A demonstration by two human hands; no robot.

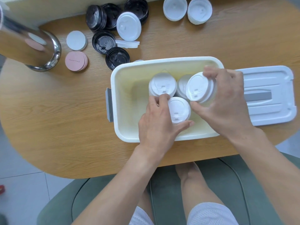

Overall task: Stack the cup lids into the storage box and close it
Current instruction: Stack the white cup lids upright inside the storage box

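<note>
Storage box (125, 101), open, on tabletop (65, 119). Right hand (227, 101): fingers curled round white lid stack (200, 87), tilted above box. Left hand (156, 125): fingers clasp near stack (178, 109) inside. Advice: level the tilted stack, lower it beside neighbours. Box lid (267, 96) just beyond right fingers.

Your box (123, 101) sits mid-counter (56, 119), lid stacks (163, 86) inside it toward the right. Box cover (269, 95) lies just right of it. Loose lids (112, 28) behind-left, two stacks (187, 9) behind.
</note>
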